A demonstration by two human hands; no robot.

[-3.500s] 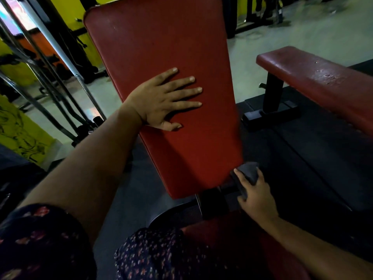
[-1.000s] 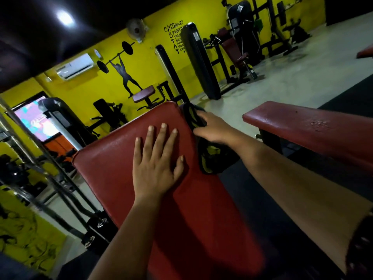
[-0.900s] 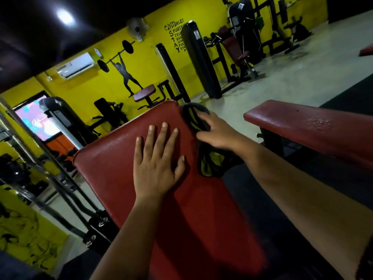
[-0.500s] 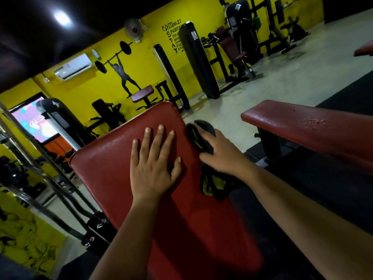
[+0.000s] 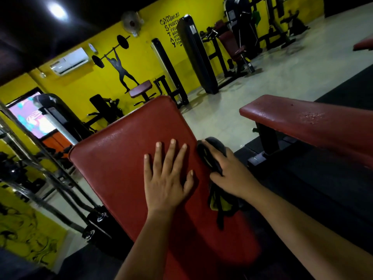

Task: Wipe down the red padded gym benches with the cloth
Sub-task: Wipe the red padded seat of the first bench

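The red backrest pad (image 5: 125,168) fills the centre of the frame; its lower end is blurred and cut off at the bottom edge. The left hand (image 5: 166,178) lies flat on the pad, fingers straight and spread, holding nothing. The right hand (image 5: 228,172) curls around the dark cloth (image 5: 212,154) at the pad's right edge. The right hand covers the cloth's middle, and a yellow-patterned part of it hangs in shadow below the wrist (the pattern cannot be made out). The second red bench (image 5: 306,122) stands at right, apart from the pad, its far end cut off by the frame edge. Pale floor (image 5: 268,81) lies open behind both benches. Wall lettering at upper centre is only partly legible.
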